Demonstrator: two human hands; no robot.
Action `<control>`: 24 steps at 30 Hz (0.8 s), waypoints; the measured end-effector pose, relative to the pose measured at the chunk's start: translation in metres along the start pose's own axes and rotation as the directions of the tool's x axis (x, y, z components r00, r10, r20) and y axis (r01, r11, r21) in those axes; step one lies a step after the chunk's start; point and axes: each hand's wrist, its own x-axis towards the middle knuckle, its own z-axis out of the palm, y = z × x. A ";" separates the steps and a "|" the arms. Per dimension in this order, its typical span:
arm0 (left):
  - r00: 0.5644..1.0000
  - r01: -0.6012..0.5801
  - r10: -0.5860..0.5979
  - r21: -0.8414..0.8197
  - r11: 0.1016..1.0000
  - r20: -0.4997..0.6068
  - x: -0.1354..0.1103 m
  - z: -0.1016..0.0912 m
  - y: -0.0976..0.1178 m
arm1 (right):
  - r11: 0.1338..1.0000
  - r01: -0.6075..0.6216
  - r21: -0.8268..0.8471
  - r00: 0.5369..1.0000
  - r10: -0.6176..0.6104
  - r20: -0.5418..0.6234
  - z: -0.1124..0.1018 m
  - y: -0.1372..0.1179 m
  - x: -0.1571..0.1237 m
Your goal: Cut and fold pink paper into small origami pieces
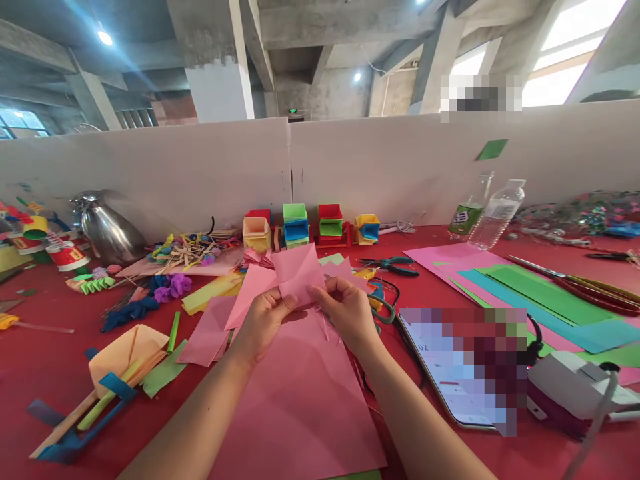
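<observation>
Both hands grip a pink sheet of paper [299, 272] that shows diagonal crease lines and is held up in front of me. My left hand [263, 323] pinches its lower left edge between thumb and fingers. On the lower right edge, my right hand [350, 313] has a similar pinch. Beneath them lies a large pink sheet [300, 400] on the red table. More pink paper pieces [213, 333] rest just left of my left hand. Green-handled scissors [383, 310] lie beside my right hand, partly covered.
Stacked folded paper boxes [295, 227] stand at the back. A steel jug [113, 230] is at left, and pliers [393, 265] lie right of centre. A phone [445, 373], coloured sheets [545, 293] and a plastic bottle [497, 213] occupy the right side. A white partition [375, 160] borders the table.
</observation>
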 end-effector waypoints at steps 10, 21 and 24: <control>0.998 -0.006 0.004 -0.032 0.999 -0.061 0.009 -0.008 -0.013 | 0.994 0.069 0.091 0.994 -0.061 -0.088 0.013 0.015 0.000; 0.994 -0.046 0.060 0.136 0.990 -0.095 0.003 -0.005 -0.008 | 0.962 -0.081 0.262 0.988 0.044 0.145 0.001 0.009 0.000; 0.991 -0.045 0.068 0.193 0.980 -0.119 0.002 -0.006 -0.008 | 0.934 -0.115 0.338 0.981 0.052 0.188 0.002 0.004 -0.002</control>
